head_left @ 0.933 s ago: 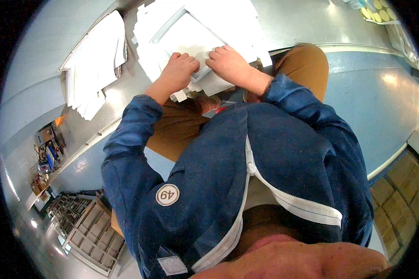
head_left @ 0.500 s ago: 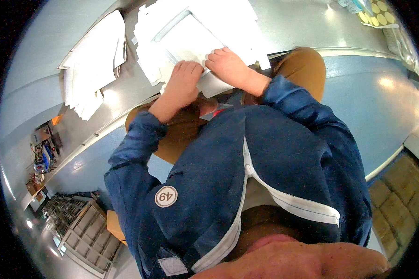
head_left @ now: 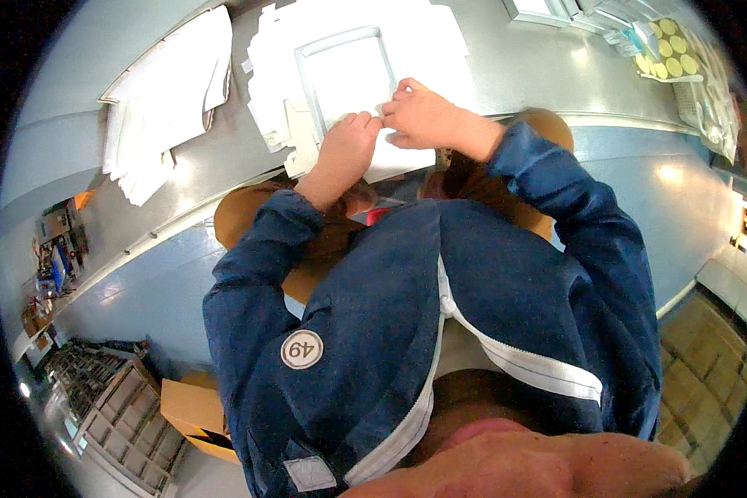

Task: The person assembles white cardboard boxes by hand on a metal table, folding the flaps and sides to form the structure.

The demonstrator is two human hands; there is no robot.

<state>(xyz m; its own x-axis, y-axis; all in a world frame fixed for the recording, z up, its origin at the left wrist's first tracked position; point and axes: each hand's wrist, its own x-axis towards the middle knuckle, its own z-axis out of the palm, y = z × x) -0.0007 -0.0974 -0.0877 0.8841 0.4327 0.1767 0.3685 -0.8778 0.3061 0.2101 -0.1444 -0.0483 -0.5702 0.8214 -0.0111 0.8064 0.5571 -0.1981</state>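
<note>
A shallow white tray (head_left: 340, 38), seemingly of folded card, lies in front of me with greyish raised walls. Beneath it is a pile of flat white card sheets (head_left: 275, 124) with notched edges. My left hand (head_left: 344, 153) is closed at the tray's near edge, fingers curled and pressed against the card. Just right of it, my right hand (head_left: 422, 119) pinches the near right corner, its index finger bent up. The two hands' fingertips nearly touch. A white flap (head_left: 402, 162) hangs toward me below the hands. Glare washes out much of the card's outline.
Another stack of white sheets (head_left: 170, 95) lies to the left on the metal table (head_left: 531, 70). At the far right are a clear bag with yellow discs (head_left: 668, 54) and white trays (head_left: 539, 10). A brown carton (head_left: 195, 411) and a rack (head_left: 124, 423) stand at lower left.
The tray has turned to sit straighter before me. Both hands have shifted slightly right, and the right hand has come closer to the left, its index finger now raised and bent.
</note>
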